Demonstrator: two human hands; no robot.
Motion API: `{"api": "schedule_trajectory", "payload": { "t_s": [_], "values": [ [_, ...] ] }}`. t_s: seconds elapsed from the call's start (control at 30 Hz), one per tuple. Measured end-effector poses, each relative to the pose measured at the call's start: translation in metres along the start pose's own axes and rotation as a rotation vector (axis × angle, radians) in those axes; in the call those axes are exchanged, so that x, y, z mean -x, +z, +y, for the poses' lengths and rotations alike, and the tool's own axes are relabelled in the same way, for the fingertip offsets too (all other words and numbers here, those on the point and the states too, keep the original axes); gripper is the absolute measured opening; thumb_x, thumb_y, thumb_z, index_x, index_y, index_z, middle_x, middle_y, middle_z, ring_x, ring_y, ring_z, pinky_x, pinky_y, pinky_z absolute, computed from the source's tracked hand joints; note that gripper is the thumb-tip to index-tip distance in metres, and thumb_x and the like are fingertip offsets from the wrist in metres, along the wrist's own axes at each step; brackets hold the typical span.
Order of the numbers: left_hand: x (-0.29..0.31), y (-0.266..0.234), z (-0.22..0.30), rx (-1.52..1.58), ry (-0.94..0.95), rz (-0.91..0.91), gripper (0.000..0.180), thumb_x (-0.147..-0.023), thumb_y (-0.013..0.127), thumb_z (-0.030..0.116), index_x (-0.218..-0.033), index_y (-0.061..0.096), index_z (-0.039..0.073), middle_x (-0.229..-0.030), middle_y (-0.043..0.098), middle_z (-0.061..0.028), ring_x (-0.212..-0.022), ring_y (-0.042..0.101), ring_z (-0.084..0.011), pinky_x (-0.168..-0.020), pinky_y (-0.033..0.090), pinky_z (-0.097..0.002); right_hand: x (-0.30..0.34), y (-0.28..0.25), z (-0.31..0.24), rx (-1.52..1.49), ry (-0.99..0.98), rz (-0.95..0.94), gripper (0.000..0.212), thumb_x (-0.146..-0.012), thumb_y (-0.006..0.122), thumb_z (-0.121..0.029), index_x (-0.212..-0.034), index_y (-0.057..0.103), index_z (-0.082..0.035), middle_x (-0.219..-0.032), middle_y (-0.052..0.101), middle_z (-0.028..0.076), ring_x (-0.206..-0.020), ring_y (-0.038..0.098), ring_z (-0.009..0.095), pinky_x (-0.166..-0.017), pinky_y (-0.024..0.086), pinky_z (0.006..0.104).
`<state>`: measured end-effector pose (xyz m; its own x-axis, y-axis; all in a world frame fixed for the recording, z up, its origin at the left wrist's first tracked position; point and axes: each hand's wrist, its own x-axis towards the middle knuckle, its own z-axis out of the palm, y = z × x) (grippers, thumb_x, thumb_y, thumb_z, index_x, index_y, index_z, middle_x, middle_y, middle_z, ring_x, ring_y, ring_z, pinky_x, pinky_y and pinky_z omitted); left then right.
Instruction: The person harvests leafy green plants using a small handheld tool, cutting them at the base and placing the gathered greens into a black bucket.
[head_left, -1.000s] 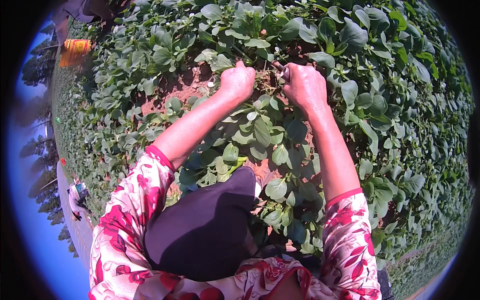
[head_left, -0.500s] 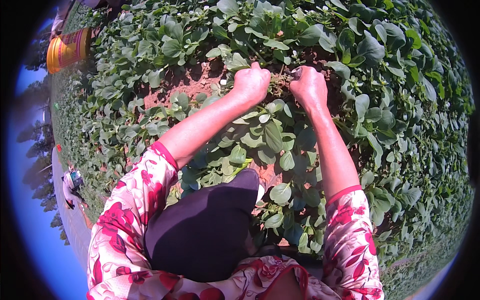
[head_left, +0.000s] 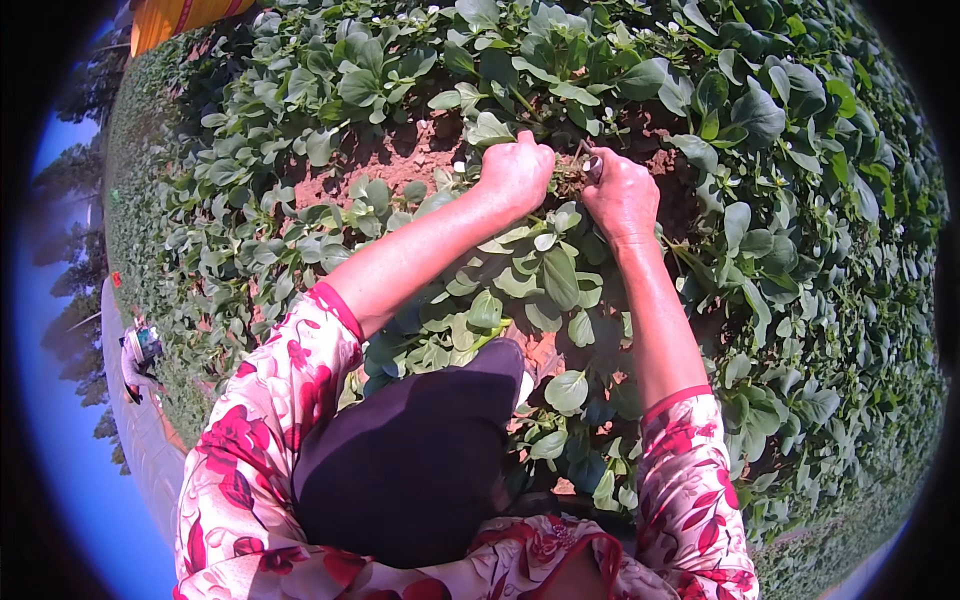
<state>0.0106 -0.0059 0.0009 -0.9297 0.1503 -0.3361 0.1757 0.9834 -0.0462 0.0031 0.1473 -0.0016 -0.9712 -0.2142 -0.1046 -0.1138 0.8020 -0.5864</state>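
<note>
My left hand is closed low among the leafy greens, at the edge of a patch of bare soil. Pale green leaves stick out just beyond its knuckles, so it appears to grip a plant's stems, though the fingers face away. Close by on the right, my right hand is wrapped round a small tool. Only the end of its handle and a thin bit beside it show; its kind cannot be made out. Between the fists lie small weeds and stems. Broad-leaved green plants grow on the near side of my hands.
Reddish soil shows left of my hands. Dense leafy rows spread far and right. A yellow-orange bucket is at the far left. My dark-clad knee is below. Another person is by a grey path at left.
The view has shifted, so the bucket now sits higher and partly out of the picture. Both hands stay closed at nearly the same spot; the right wrist has turned slightly, showing more of the tool.
</note>
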Motion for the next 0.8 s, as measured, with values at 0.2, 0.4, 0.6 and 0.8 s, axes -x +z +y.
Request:
{"api": "schedule_trajectory", "payload": {
  "t_s": [0.2, 0.4, 0.6, 0.8],
  "values": [
    [0.002, 0.001, -0.006, 0.032, 0.013, 0.003, 0.018, -0.072, 0.063, 0.013, -0.088, 0.065, 0.005, -0.093, 0.06, -0.016, -0.074, 0.067, -0.0238, -0.061, 0.055, -0.0333, 0.016, -0.033, -0.014, 0.101, 0.082, -0.063, 0.019, -0.067, 0.065, -0.009, -0.086, 0.063, -0.009, -0.075, 0.065, 0.012, -0.075, 0.064, 0.031, -0.066, 0.051, 0.0419],
    [0.001, -0.003, -0.002, 0.051, 0.033, 0.016, 0.015, -0.072, 0.063, 0.012, -0.084, 0.066, 0.005, -0.093, 0.06, -0.0168, -0.075, 0.067, -0.0238, -0.062, 0.054, -0.0334, -0.003, -0.003, -0.009, 0.14, 0.043, -0.028, 0.02, -0.067, 0.067, -0.01, -0.086, 0.06, -0.008, -0.078, 0.065, 0.013, -0.077, 0.064, 0.031, -0.067, 0.051, 0.0422],
    [0.0, -0.001, -0.005, 0.052, 0.043, 0.026, 0.015, -0.07, 0.064, 0.011, -0.083, 0.066, 0.005, -0.091, 0.06, -0.017, -0.075, 0.067, -0.0242, -0.061, 0.054, -0.0331, -0.026, 0.013, 0.022, -0.067, -0.017, 0.005, 0.031, -0.069, 0.061, -0.005, -0.099, 0.066, -0.008, -0.079, 0.065, 0.017, -0.077, 0.064, 0.033, -0.072, 0.052, 0.0406],
    [0.005, 0.003, -0.009, 0.053, 0.076, 0.079, 0.014, -0.067, 0.065, 0.012, -0.08, 0.066, 0.004, -0.089, 0.06, -0.0167, -0.07, 0.066, -0.0233, -0.057, 0.054, -0.033, -0.014, -0.02, 0.013, 0.041, 0.05, -0.069, 0.025, -0.072, 0.061, -0.01, -0.096, 0.068, -0.011, -0.079, 0.065, 0.016, -0.077, 0.064, 0.034, -0.071, 0.051, 0.0425]
  ]
}}
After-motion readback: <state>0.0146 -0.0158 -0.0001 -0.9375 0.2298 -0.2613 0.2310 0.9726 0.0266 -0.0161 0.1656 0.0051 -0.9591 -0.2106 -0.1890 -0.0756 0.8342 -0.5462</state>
